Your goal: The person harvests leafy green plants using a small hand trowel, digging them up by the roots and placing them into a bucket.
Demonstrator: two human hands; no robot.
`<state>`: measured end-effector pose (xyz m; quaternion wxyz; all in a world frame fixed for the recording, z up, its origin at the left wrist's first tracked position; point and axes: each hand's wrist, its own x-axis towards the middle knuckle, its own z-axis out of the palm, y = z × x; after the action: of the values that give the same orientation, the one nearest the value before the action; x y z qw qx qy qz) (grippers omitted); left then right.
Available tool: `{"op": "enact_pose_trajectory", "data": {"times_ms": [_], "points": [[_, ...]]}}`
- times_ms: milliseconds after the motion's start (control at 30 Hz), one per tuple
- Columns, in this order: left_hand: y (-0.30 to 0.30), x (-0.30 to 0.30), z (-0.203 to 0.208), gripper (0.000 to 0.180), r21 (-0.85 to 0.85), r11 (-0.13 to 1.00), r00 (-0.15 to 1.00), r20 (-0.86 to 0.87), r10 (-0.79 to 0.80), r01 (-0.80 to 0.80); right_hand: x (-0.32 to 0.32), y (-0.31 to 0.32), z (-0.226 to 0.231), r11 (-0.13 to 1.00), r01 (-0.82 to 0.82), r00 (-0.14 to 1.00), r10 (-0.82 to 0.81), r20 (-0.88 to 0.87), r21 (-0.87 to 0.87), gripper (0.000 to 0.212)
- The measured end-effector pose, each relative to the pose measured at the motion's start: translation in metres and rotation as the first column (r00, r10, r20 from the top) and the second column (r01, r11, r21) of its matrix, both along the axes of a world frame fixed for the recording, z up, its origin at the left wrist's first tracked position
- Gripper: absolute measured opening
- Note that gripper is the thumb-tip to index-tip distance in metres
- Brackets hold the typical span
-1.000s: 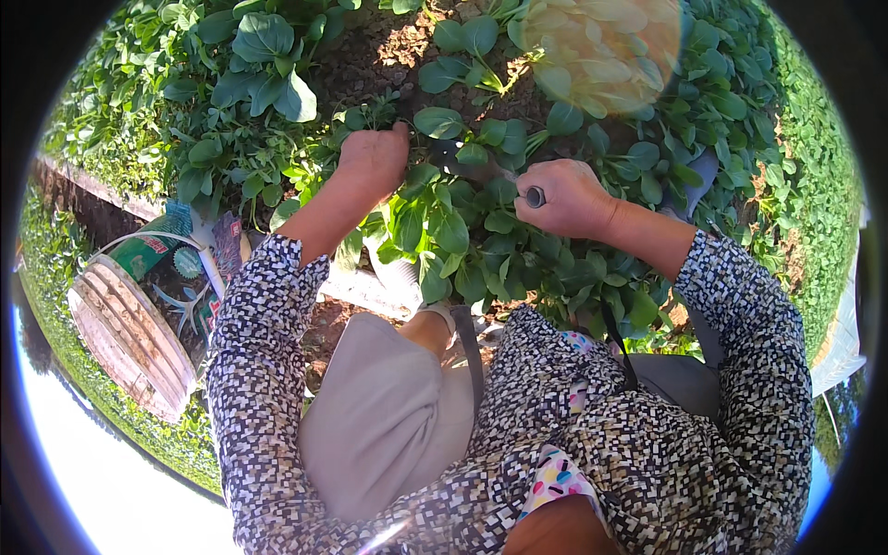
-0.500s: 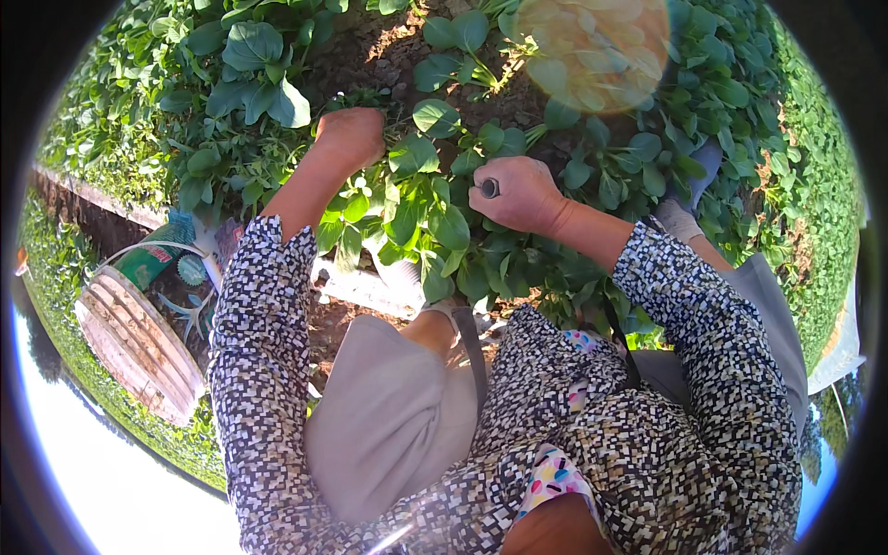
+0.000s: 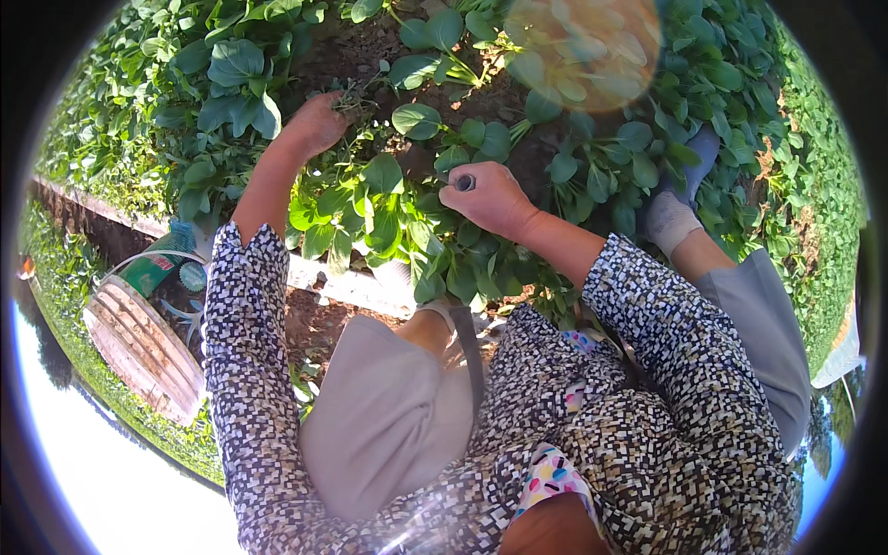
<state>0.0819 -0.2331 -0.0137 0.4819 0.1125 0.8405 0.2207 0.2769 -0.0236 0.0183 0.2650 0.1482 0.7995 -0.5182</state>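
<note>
Among leafy green plants [image 3: 382, 174] that look like bok choy, my left hand [image 3: 317, 126] is closed around a small tuft of weeds [image 3: 356, 104], whose thin grey-green stems stick out past the fingers. My right hand [image 3: 497, 199] is a fist around a tool handle [image 3: 465, 182]. Only the handle's round dark end shows above the thumb side; leaves and the hand hide the rest. Broad leaves lie just left of and below the right fist, and dark soil shows between the plants beyond both hands.
At the left a pale, ribbed bucket [image 3: 143, 347] lies tipped beside a green package [image 3: 153, 268]. A light strip [image 3: 347, 285] edges the bed near my knees. My sock-covered foot [image 3: 671, 222] stands among plants at the right.
My left hand has drawn a little left, and the weed tuft now shows in its fingers. My right fist has moved slightly left with the handle. The view has shifted a bit.
</note>
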Motion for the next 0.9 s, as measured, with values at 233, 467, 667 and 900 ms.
{"op": "enact_pose_trajectory", "data": {"times_ms": [233,467,667,900], "points": [[-0.022,-0.025,0.052,0.027,0.472,0.498,0.679,0.387,0.624,-0.727,-0.004,0.02,0.001,0.986,-0.142,0.99,0.144,-0.01,0.086,0.025],[0.033,0.039,0.046,0.032,-0.088,0.936,0.861,-0.369,-0.349,0.342,-0.007,0.016,0.007,0.965,-0.222,0.974,0.225,-0.006,0.138,0.022],[0.001,0.067,0.002,0.023,-0.322,0.797,0.635,-0.484,-0.602,0.511,-0.007,-0.007,-0.002,0.978,-0.156,0.986,0.163,-0.043,0.14,0.021],[0.004,0.066,-0.007,0.023,-0.36,0.792,0.582,-0.541,-0.607,0.492,-0.017,-0.025,-0.007,0.995,-0.054,0.999,0.053,0.013,0.087,0.024]]}}
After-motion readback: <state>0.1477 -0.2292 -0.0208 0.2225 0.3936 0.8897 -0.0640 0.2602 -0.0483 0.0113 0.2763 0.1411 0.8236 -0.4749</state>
